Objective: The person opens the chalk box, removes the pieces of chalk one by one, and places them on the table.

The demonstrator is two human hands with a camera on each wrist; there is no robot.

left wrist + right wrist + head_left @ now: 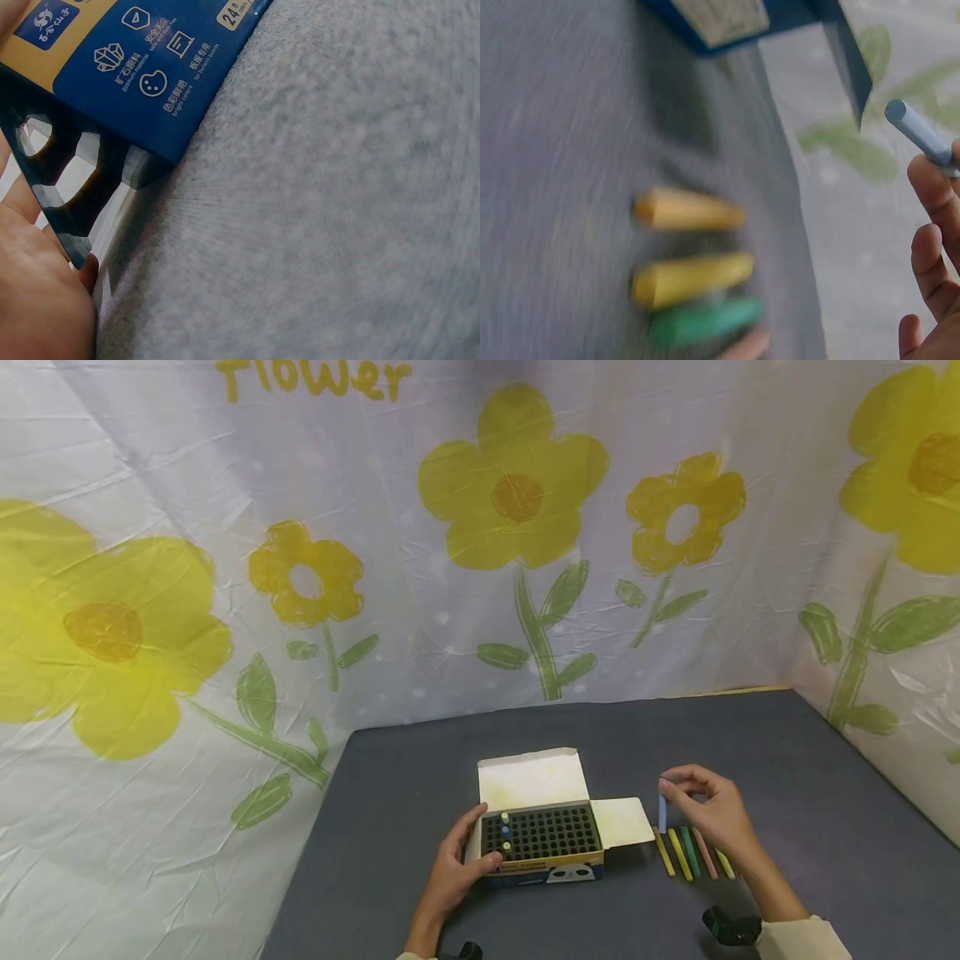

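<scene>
In the head view an open chalk box [540, 870] stands on the table, its black insert [551, 831] full of round holes. Several chalk sticks poke up in the left part of the insert, among them a blue chalk [506, 832]. My left hand [453, 864] grips the box's left end, thumb at the front corner. To the right of the box, my right hand [708, 806] pinches a light blue chalk stick [662, 810], which hangs upright in the head view. In the right wrist view that light blue chalk [919, 131] sticks out past the fingertips.
Below the right hand lies a row of chalk sticks: yellow [681, 855], green [690, 852], pink [706, 853] and others. The box's white lid [534, 779] is folded back, and a side flap [622, 822] reaches toward the row. A flower-printed curtain [420, 652] hangs behind the dark table [420, 777].
</scene>
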